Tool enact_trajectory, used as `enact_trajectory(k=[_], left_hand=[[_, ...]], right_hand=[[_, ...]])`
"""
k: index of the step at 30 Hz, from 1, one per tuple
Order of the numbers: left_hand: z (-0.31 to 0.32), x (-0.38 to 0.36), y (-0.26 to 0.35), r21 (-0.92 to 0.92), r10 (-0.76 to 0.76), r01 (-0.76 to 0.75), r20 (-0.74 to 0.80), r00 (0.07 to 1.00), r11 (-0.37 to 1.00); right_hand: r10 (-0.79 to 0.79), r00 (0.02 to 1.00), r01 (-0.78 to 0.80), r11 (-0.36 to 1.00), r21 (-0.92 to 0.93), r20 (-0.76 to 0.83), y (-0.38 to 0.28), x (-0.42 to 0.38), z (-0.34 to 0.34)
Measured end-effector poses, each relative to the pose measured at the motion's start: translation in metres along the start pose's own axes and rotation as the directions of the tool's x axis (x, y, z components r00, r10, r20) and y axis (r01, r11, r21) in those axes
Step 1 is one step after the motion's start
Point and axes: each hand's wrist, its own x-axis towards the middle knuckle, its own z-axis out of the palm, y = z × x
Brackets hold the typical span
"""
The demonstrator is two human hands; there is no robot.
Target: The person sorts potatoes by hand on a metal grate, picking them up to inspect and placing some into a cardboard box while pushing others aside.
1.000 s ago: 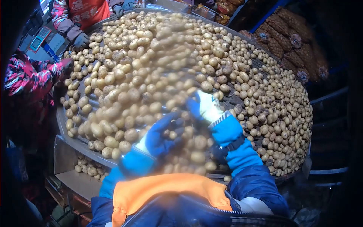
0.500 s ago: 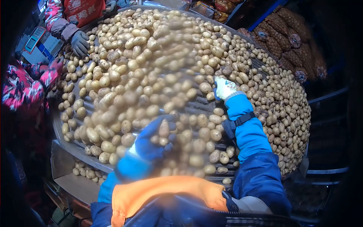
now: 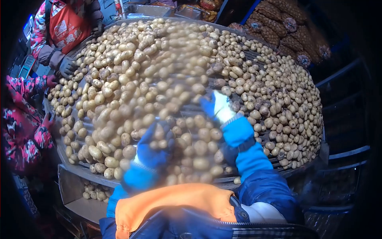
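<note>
My left hand (image 3: 153, 149), in a blue glove, is cupped palm up low over the slatted table (image 3: 229, 182). Small potatoes (image 3: 160, 135) rest in its curled fingers; a blurred smear over the middle of the view hides the fingertips. To the right, my right hand (image 3: 218, 106), in a white and blue glove, reaches over the potato heap with its blue fingers stretched leftward. Nothing shows in its grasp. Loose potatoes (image 3: 201, 133) lie between the two hands, and smaller potatoes (image 3: 274, 107) spread out to the right.
Across the left edge, a co-worker's gloved hand (image 3: 67, 67) touches the potatoes. Another person in a pink patterned sleeve (image 3: 41, 135) stands nearer. Full net sacks (image 3: 274, 24) are stacked at the back right. Below the table's left front edge, an open bin (image 3: 75, 203) holds potatoes.
My right hand has moved left and slightly down, toward my left hand, and its fingers have extended. My left hand stays nearly in place with potatoes in it. The view has shifted slightly.
</note>
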Motion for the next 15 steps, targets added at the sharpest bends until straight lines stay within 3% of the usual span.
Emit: enact_trajectory(k=[2,3,4,6,9,11,12,14,15], left_hand=[[0.037,-0.005,-0.014,0.188,0.167,-0.133,-0.181,0.969,0.973],[0.039,-0.005,-0.013,0.018,0.081,-0.079,-0.17,0.982,0.997],[0.028,-0.004,-0.011,0.115,0.093,-0.073,-0.174,0.98,0.991],[0.009,-0.003,-0.011,0.227,0.119,-0.075,-0.184,0.976,0.971],[0.008,-0.001,-0.012,0.258,0.16,-0.11,-0.182,0.97,0.96],[0.015,-0.003,-0.01,0.237,0.144,-0.102,-0.167,0.975,0.966],[0.018,-0.003,-0.009,0.226,0.136,-0.098,-0.159,0.978,0.969],[0.014,-0.004,-0.003,0.229,0.092,-0.06,-0.13,0.987,0.972],[0.011,-0.003,-0.001,0.199,0.058,-0.035,-0.111,0.992,0.979]], right_hand=[[-0.348,0.928,0.367,0.915,-0.169,0.132,-0.039,-0.034,0.001],[-0.504,0.842,0.537,0.815,-0.219,0.191,-0.059,-0.051,0.002],[-0.352,0.936,0.334,0.89,0.311,0.0,-0.068,-0.075,0.01],[-0.398,0.916,0.395,0.864,0.312,-0.056,-0.078,-0.079,-0.004],[-0.22,0.974,0.222,0.975,0.031,-0.047,-0.051,-0.045,-0.036],[-0.18,0.967,0.157,0.978,-0.134,-0.181,0.054,0.015,-0.036],[-0.145,0.972,0.061,0.916,-0.396,-0.184,0.083,0.035,-0.043],[0.128,0.982,-0.021,0.808,-0.589,0.141,0.086,0.059,-0.07],[0.048,0.985,0.065,0.79,-0.609,0.167,0.104,0.063,-0.069]])
